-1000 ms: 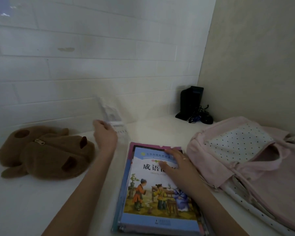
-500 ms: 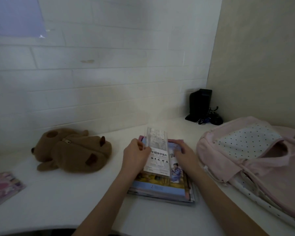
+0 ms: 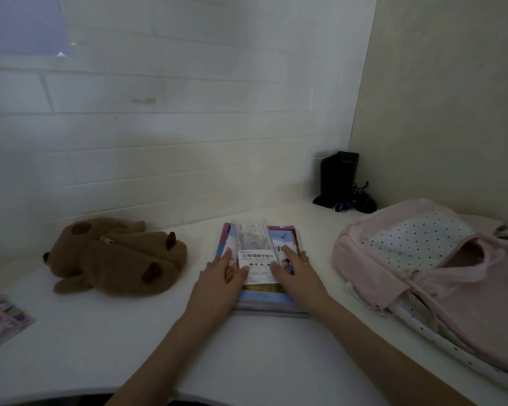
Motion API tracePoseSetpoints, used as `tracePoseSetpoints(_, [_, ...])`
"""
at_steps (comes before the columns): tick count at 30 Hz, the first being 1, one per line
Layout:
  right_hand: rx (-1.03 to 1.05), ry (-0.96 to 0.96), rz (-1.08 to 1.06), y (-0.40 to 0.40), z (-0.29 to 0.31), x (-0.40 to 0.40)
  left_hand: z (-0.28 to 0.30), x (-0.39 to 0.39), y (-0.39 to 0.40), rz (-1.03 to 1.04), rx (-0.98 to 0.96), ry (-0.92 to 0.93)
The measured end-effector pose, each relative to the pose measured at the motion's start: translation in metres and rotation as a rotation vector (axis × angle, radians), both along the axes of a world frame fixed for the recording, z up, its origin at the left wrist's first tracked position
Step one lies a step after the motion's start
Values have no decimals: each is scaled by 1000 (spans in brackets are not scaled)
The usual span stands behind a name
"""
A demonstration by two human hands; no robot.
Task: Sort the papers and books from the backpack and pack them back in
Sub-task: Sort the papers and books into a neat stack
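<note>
While your left hand (image 3: 217, 276) and right hand (image 3: 295, 272) lie flat, fingers straight, either side of a clear packet (image 3: 254, 250), they press it onto the stack of books (image 3: 264, 300) on the surface (image 3: 247, 361). The pink backpack (image 3: 440, 268) lies open just right of the stack, the brown plush toy (image 3: 115, 259) left.

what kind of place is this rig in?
Likely a home study corner: a white desk against a white brick wall, with a pink fabric backpack, a brown plush toy and a stack of children's books.
</note>
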State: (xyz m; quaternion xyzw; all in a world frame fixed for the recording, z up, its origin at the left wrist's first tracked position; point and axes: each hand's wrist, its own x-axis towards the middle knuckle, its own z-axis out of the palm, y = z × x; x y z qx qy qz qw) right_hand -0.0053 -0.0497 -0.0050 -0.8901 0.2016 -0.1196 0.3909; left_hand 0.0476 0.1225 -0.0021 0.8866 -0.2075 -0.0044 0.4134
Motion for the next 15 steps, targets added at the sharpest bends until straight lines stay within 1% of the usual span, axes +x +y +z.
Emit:
tracePoseSetpoints(5, [16, -55, -17, 0, -3, 37, 4, 33, -2, 29, -22, 10])
tracePoseSetpoints(9, [57, -69, -17, -4, -2, 50, 6, 43, -5, 47, -25, 4])
tracePoseSetpoints(15, [-3, -13, -3, -8, -2, 55, 1, 45, -6, 45, -103, 27])
